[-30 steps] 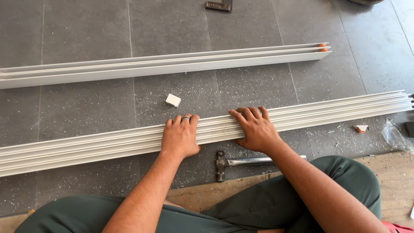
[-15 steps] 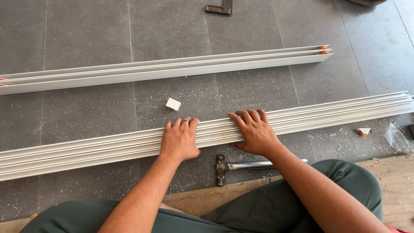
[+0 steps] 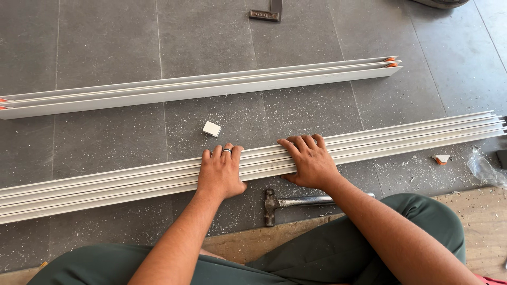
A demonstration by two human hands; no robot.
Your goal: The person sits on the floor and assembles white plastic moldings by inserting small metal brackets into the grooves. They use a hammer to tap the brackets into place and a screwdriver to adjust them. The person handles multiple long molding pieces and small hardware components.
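Note:
A long bundle of white ribbed profiles [image 3: 401, 138] lies across the grey tiled floor in front of me. My left hand [image 3: 221, 171], with a ring on one finger, rests flat on top of the bundle, its fingers over the far edge. My right hand [image 3: 310, 160] presses on the same bundle a little to the right, fingers spread and also curled over the far edge. A metal hammer [image 3: 296, 201] lies on the floor just behind my right wrist. Neither hand lifts anything.
A second set of white profiles [image 3: 211, 87] with orange end pieces lies farther away. A small white block [image 3: 212, 129] sits between the two. A small white-and-orange piece [image 3: 440, 159] and clear plastic wrap [image 3: 485, 169] lie at right. My green-trousered legs [image 3: 422, 221] rest on a wooden board [image 3: 475, 211].
Both hands stay in place on the near bundle. The view has shifted slightly, so everything sits a bit lower in the picture.

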